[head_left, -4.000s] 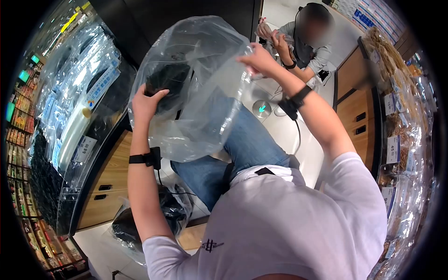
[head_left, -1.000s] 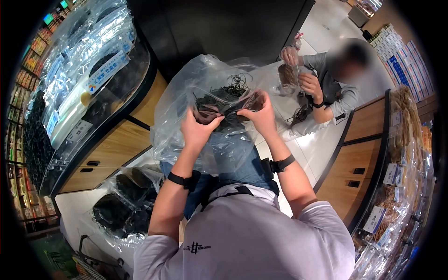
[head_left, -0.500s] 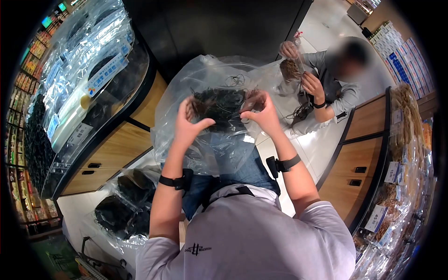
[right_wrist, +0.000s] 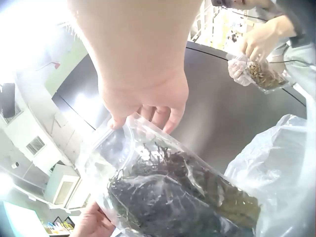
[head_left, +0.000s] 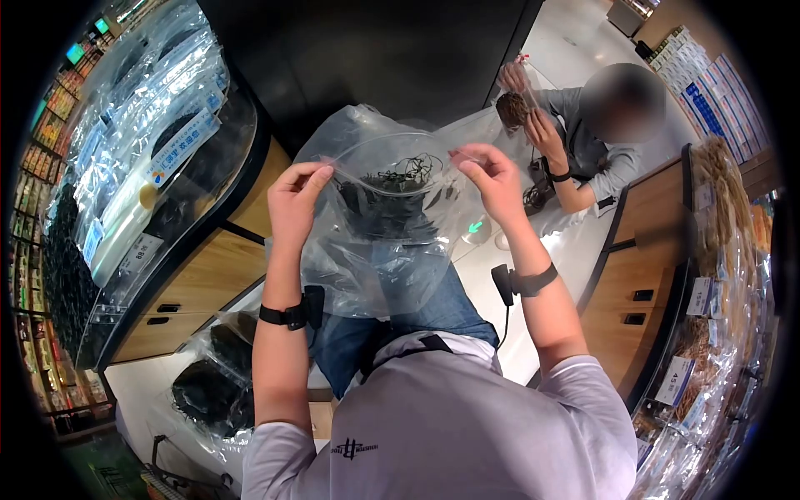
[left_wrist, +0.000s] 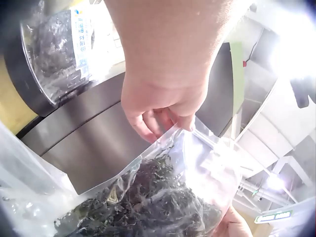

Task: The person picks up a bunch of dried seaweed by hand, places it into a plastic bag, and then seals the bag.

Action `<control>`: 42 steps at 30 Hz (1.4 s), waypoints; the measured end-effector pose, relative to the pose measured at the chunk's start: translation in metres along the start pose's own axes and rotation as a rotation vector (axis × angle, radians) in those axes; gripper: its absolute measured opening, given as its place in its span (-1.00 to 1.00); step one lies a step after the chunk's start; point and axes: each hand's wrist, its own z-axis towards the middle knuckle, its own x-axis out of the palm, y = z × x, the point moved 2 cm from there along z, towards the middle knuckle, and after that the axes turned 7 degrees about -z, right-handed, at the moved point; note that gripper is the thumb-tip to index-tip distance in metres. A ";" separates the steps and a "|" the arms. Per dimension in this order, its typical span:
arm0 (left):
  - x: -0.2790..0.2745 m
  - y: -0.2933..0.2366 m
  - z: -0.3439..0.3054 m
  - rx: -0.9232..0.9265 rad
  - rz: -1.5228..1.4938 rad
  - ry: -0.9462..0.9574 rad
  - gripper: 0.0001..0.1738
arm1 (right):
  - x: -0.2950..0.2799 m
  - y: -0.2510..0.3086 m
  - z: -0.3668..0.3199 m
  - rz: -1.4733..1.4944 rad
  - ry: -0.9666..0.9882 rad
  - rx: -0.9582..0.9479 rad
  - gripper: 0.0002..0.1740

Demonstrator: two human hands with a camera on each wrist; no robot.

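Observation:
A clear zip bag [left_wrist: 210,160] with dark, stringy dried seaweed [head_left: 383,200] inside hangs between my two hands. My left hand [head_left: 292,200] pinches one top corner of it between thumb and fingers. At the opposite corner, my right hand [head_left: 497,185] pinches the rim in the same way. The bag's mouth bows in an arc between them in the head view. Through the plastic, the seaweed [right_wrist: 168,202] fills the lower part of the bag in the right wrist view. Below it, a large clear plastic bag [head_left: 358,283] drapes over my lap.
Another person crouches at the right, holding a small bag of brown dried goods [head_left: 511,110]. A plastic sack of dark goods [head_left: 212,387] lies on the floor at left. Display counters stand at left [head_left: 200,267] and right [head_left: 625,287], with a black panel [head_left: 375,58] ahead.
Earlier my hands were spreading and reaching into the large bag. Then they cupped the seaweed bag's sides; now they have moved up and apart to its top corners.

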 end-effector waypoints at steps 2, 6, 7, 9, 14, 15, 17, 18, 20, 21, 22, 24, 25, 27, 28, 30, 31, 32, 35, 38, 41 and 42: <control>0.000 -0.001 -0.001 -0.017 0.015 -0.006 -0.88 | -0.005 0.003 0.001 -0.215 -0.051 0.063 -0.74; -0.003 -0.005 -0.003 0.003 -0.117 0.013 -0.87 | -0.009 0.007 0.002 -0.113 -0.119 0.006 -0.83; -0.002 -0.007 -0.003 0.012 -0.128 0.029 -0.88 | -0.012 0.006 0.002 -0.125 -0.115 0.026 -0.83; -0.002 -0.010 -0.005 0.010 -0.112 0.022 -0.88 | -0.018 0.003 0.002 -0.123 -0.073 0.062 -0.81; 0.016 -0.018 -0.016 0.011 -0.091 0.004 -0.87 | -0.021 0.028 0.013 -0.362 -0.212 -0.125 -0.61; 0.022 -0.021 -0.019 0.024 -0.042 0.006 -0.87 | -0.017 0.045 0.013 -0.525 -0.241 -0.178 -0.52; 0.035 -0.026 -0.021 0.078 0.046 0.001 -0.87 | 0.012 0.089 0.011 -0.758 -0.198 -0.431 -0.52; 0.045 -0.042 -0.024 0.128 0.142 0.031 -0.88 | 0.029 0.110 0.009 -0.883 -0.131 -0.540 -0.53; 0.057 -0.044 -0.026 0.222 0.160 0.068 -0.87 | 0.062 0.136 0.010 -0.901 -0.009 -0.594 -0.56; 0.062 -0.048 -0.028 0.264 0.188 0.089 -0.87 | 0.074 0.142 0.012 -0.930 0.076 -0.625 -0.58; 0.066 -0.052 -0.030 0.305 0.221 0.114 -0.87 | 0.078 0.142 0.016 -0.917 0.096 -0.648 -0.58; 0.071 -0.052 -0.033 0.373 0.229 0.120 -0.88 | 0.078 0.135 0.026 -0.976 0.318 -0.586 -0.64; 0.070 -0.053 -0.036 0.389 0.305 0.124 -0.89 | 0.080 0.135 0.030 -0.963 0.359 -0.585 -0.71; 0.068 -0.053 -0.040 0.347 0.271 0.125 -0.89 | 0.083 0.136 0.030 -0.875 0.450 -0.430 -0.74; 0.067 -0.052 -0.041 0.319 0.251 0.132 -0.89 | 0.084 0.135 0.029 -0.790 0.529 -0.257 -0.77; 0.063 -0.054 -0.043 0.305 0.252 0.138 -0.89 | 0.086 0.136 0.028 -0.789 0.538 -0.351 -0.81; 0.061 -0.055 -0.044 0.288 0.255 0.155 -0.89 | 0.086 0.134 0.028 -0.805 0.546 -0.351 -0.82; 0.059 -0.054 -0.043 0.288 0.253 0.146 -0.89 | 0.086 0.132 0.029 -0.822 0.556 -0.350 -0.84; 0.056 -0.051 -0.044 0.338 0.284 0.164 -0.88 | 0.086 0.128 0.029 -0.850 0.545 -0.349 -0.84; 0.054 -0.059 -0.048 0.303 0.215 0.149 -0.86 | 0.091 0.133 0.025 -0.864 0.537 -0.367 -0.86; 0.052 -0.063 -0.051 0.156 0.146 0.111 -0.81 | 0.096 0.134 0.024 -0.851 0.521 -0.402 -0.87; 0.053 -0.063 -0.051 0.152 0.144 0.115 -0.81 | 0.097 0.134 0.024 -0.853 0.519 -0.396 -0.87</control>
